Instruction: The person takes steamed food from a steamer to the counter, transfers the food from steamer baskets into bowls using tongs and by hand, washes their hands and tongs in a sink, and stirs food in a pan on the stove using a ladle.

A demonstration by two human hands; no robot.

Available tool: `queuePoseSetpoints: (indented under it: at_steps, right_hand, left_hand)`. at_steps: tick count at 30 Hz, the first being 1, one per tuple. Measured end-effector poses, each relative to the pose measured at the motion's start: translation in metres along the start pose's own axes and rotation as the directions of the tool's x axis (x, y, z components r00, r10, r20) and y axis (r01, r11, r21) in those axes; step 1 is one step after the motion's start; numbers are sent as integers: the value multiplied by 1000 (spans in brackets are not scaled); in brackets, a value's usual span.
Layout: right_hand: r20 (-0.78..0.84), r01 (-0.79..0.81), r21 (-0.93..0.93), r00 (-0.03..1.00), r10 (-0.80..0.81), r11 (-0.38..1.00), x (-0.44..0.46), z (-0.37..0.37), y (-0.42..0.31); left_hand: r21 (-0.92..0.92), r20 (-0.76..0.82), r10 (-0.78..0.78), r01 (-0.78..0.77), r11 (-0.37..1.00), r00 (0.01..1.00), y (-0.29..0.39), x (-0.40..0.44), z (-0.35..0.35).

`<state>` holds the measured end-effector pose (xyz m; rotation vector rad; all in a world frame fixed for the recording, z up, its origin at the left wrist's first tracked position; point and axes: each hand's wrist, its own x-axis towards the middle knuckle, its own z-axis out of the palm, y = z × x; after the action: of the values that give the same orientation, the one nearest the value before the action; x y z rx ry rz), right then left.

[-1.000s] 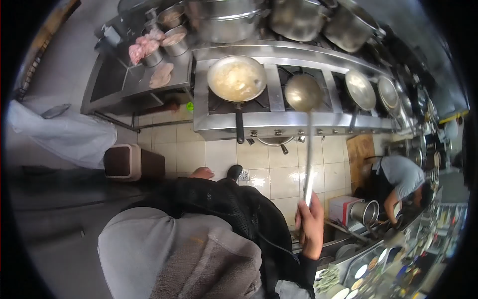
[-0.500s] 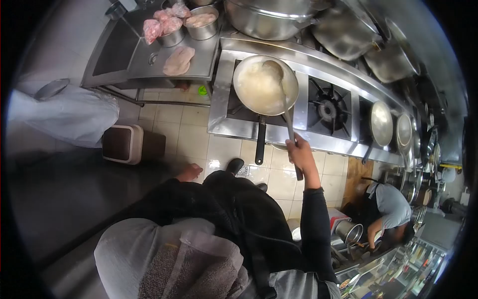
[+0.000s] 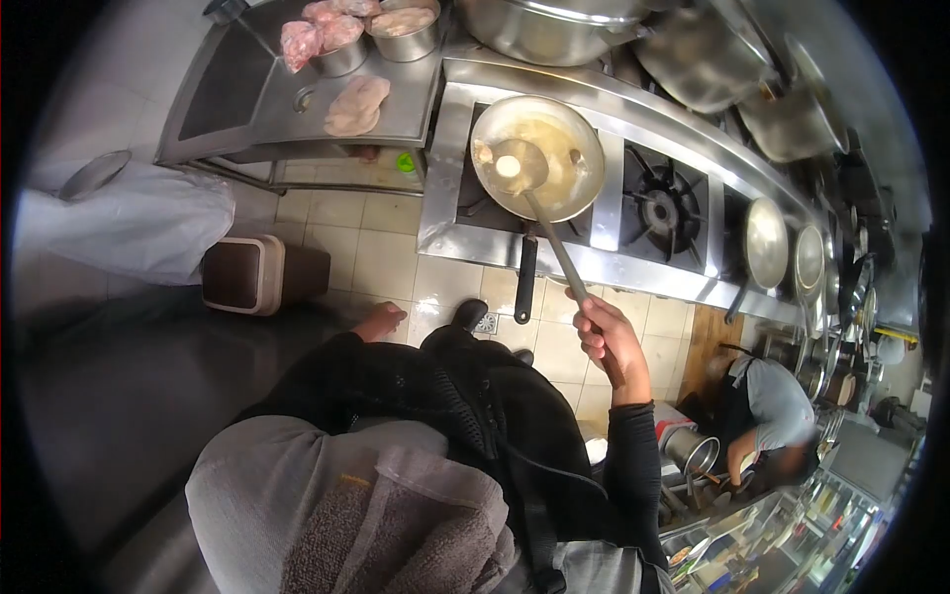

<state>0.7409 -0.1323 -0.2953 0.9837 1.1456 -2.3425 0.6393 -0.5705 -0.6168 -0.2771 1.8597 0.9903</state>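
Observation:
My right hand (image 3: 609, 337) is wrapped round the long handle of a metal ladle (image 3: 556, 238). The ladle's bowl rests at the lower left inside a frying pan (image 3: 597, 178), in thin pale liquid with bits of food in it. The pan sits on the left burner of the stove, its black handle pointing towards me and touched by neither hand. My left hand (image 3: 381, 322) hangs by my body over the floor, its fingers curled together with nothing visible in them.
Left of the stove, a steel sink counter (image 3: 267, 124) bears raw pale meat (image 3: 358, 104) and metal containers of bagged meat. Large pots (image 3: 554, 35) line the back. More pans (image 3: 765, 243) lie to the right. A brown bin (image 3: 237, 277) stands left; a co-worker (image 3: 777, 401) bends over at lower right.
The ladle's bowl has moved from the pan's upper right to its lower left, and its handle now slants more. My right hand has turned and lowered slightly. The left hand stays put.

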Motion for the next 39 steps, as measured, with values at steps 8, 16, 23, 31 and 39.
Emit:
queuePoseSetpoints:
  at_steps: [8, 16, 23, 31, 39]
  right_hand:
    - [-81, 31, -147, 996, -43, 989, 6, 25, -18]
    - [3, 34, -28, 999, -34, 999, 14, 35, -26]
    - [319, -178, 514, 948, 6, 839, 31, 7, -18]
    - [128, 15, 484, 988, -87, 875, 31, 7, -16]
    - [-90, 151, 107, 986, -141, 983, 21, 14, -5]
  left_hand:
    - [81, 51, -59, 55, 995, 997, 24, -7, -1]
    - [24, 59, -14, 12, 1000, 998, 17, -7, -1]
    - [136, 89, -48, 36, 990, 995, -4, 9, -7]
    - [97, 57, 28, -34, 995, 998, 17, -4, -8]
    - [120, 50, 28, -34, 992, 998, 20, -5, -9]
